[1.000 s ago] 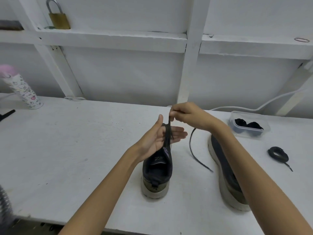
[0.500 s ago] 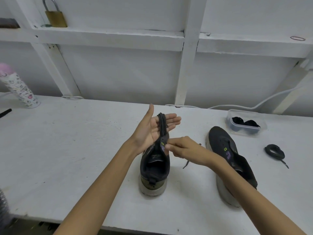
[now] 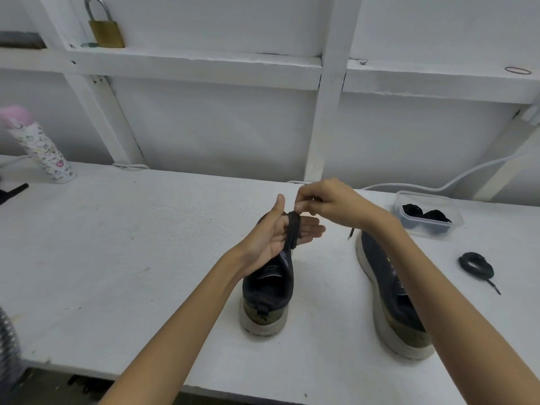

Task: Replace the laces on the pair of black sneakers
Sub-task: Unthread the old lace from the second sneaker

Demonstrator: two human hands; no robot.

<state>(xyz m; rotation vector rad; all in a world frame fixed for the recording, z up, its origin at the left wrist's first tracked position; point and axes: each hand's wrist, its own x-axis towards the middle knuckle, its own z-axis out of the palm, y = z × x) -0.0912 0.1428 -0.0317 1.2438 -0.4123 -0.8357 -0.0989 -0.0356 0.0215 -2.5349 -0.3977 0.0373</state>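
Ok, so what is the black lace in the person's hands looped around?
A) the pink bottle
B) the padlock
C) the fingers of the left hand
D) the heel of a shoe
C: the lace wraps the straight fingers of the left hand, held above the shoe, while the right hand pinches it.

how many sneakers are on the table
2. The middle sneaker stands heel toward the camera, its front partly hidden by the left hand. The right sneaker is beside it, partly hidden by the right forearm.
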